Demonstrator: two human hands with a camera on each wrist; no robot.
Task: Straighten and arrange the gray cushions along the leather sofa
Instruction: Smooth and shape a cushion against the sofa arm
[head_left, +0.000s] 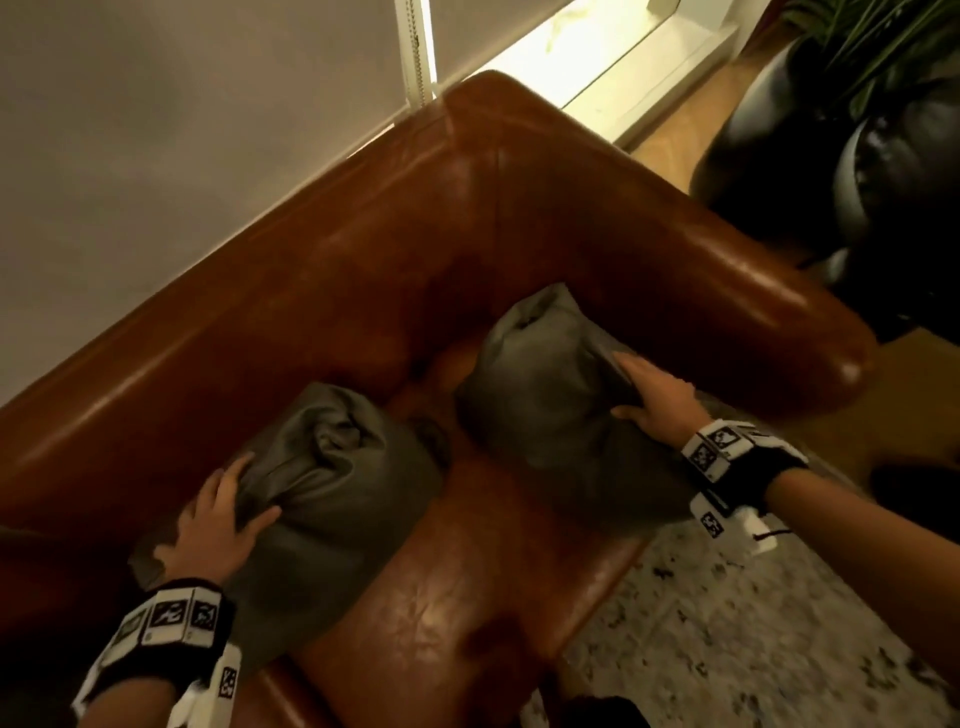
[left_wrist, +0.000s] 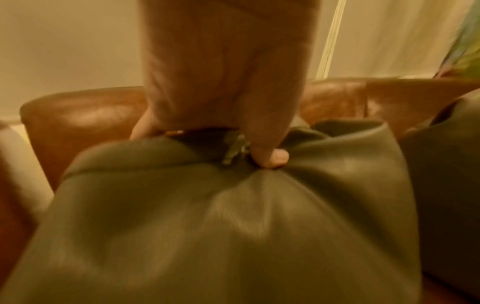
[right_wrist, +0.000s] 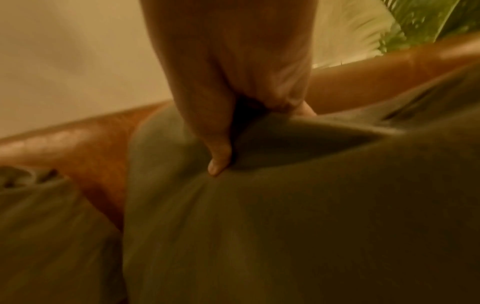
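Head view: left hand (head_left: 215, 519) grips left gray cushion (head_left: 332, 499), right hand (head_left: 657, 397) grips right gray cushion (head_left: 550, 410), both on leather sofa (head_left: 467, 597) seat. Advice: lift by pinched edges, stand upright against backrest beyond fingertips.

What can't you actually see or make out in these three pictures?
- Left hand: fingertips buried behind the left gray cushion, head view.
- Right hand: fingers hidden over the right gray cushion, right wrist view.
- Brown leather sofa: left end cut off.
- Green potted plant: blurred, cropped.
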